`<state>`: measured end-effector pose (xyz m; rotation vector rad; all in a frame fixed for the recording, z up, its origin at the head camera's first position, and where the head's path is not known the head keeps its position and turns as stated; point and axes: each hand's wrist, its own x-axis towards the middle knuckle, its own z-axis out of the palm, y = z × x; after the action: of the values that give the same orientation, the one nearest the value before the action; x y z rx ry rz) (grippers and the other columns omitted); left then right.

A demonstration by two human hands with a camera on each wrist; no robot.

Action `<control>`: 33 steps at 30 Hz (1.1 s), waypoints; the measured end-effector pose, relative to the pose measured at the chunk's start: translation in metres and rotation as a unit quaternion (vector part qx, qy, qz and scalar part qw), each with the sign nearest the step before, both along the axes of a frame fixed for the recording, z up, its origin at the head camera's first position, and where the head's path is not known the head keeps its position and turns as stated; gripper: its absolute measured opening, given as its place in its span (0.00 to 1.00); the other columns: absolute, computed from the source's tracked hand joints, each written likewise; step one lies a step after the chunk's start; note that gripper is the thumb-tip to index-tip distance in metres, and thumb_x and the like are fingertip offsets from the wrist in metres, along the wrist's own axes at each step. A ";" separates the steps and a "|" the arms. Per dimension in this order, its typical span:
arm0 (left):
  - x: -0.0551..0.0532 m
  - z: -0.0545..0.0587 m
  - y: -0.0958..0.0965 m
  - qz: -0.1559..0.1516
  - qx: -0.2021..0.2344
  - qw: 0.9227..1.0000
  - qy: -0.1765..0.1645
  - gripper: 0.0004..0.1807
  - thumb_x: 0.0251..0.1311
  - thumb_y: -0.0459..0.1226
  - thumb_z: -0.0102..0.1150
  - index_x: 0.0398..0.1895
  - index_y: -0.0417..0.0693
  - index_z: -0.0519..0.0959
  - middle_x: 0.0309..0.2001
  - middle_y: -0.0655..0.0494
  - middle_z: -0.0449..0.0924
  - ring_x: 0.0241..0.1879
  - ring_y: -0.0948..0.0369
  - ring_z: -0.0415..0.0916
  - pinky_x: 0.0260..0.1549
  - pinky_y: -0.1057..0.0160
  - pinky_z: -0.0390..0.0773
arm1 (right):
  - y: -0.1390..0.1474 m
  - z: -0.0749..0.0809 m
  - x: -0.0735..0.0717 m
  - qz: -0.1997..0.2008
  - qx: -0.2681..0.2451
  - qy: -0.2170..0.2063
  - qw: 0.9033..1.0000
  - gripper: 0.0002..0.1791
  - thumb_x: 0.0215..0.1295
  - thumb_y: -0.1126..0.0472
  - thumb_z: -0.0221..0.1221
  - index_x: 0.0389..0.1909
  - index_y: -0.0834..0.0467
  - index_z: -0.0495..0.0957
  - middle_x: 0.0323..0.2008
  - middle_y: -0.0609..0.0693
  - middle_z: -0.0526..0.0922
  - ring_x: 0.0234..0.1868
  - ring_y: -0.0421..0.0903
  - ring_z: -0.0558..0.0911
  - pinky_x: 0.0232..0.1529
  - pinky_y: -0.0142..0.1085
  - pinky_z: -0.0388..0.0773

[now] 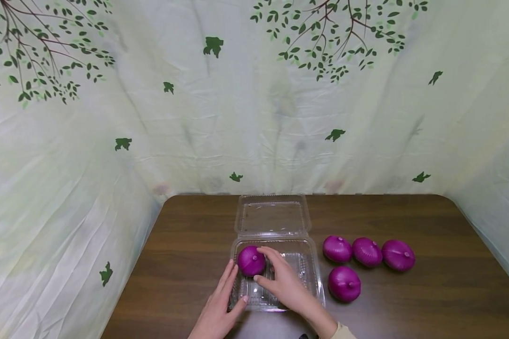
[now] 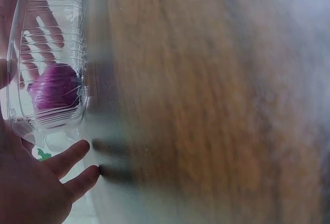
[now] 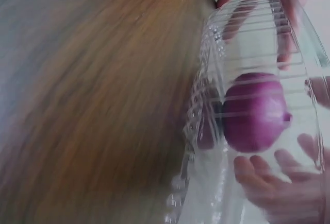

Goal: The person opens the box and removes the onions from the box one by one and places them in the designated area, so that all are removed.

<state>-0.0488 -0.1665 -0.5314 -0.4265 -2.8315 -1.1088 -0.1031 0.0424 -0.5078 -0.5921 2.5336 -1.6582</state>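
A clear plastic clamshell container [image 1: 318, 278] lies open on the table, its lid [image 1: 273, 216] folded toward the back. One purple onion [image 1: 251, 261] sits in the base's back left corner, also seen through the ribbed wall in the right wrist view as an onion [image 3: 255, 113]. My right hand [image 1: 284, 282] reaches over the base with fingers and thumb spread beside that onion; a gap shows between fingertips and onion in the right wrist view. Along the container's left side lies my left hand [image 1: 218, 301], fingers extended, fingertips right at the rim.
Right of the container, several purple onions stand on the brown table [image 1: 441, 292]: a back row with a left onion [image 1: 337, 249], a middle onion [image 1: 367, 252] and a right onion [image 1: 398, 255], plus a front onion [image 1: 344, 284]. A leaf-printed curtain [image 1: 275, 117] hangs behind.
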 end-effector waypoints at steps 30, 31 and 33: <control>0.000 -0.003 0.001 0.010 -0.002 1.000 0.009 0.41 0.63 0.46 0.63 0.77 0.49 0.57 0.78 0.60 0.46 0.66 0.50 0.64 0.56 0.41 0.72 | -0.033 -0.010 -0.020 -0.085 0.133 -0.022 0.987 0.45 0.41 0.48 0.77 0.64 0.55 0.71 0.53 0.52 0.77 0.51 0.51 0.77 0.46 0.49 0.77; 0.000 -0.003 0.001 0.010 -0.002 1.000 0.008 0.41 0.64 0.46 0.63 0.77 0.49 0.57 0.78 0.60 0.46 0.66 0.49 0.64 0.56 0.41 0.72 | -0.033 -0.010 -0.020 -0.086 0.135 -0.021 0.987 0.45 0.41 0.49 0.77 0.63 0.55 0.71 0.53 0.52 0.77 0.51 0.51 0.77 0.46 0.49 0.77; 0.000 -0.003 0.001 0.011 -0.002 1.000 0.006 0.41 0.64 0.47 0.62 0.77 0.49 0.57 0.78 0.60 0.46 0.66 0.49 0.64 0.56 0.41 0.71 | -0.033 -0.011 -0.021 -0.083 0.132 -0.018 0.988 0.45 0.41 0.50 0.77 0.63 0.56 0.71 0.52 0.52 0.77 0.50 0.52 0.77 0.45 0.49 0.78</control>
<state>-0.0487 -0.1652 -0.5340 -0.4003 -2.8219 -1.0923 -0.1236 0.0096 -0.5187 -0.3332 2.7767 -1.3261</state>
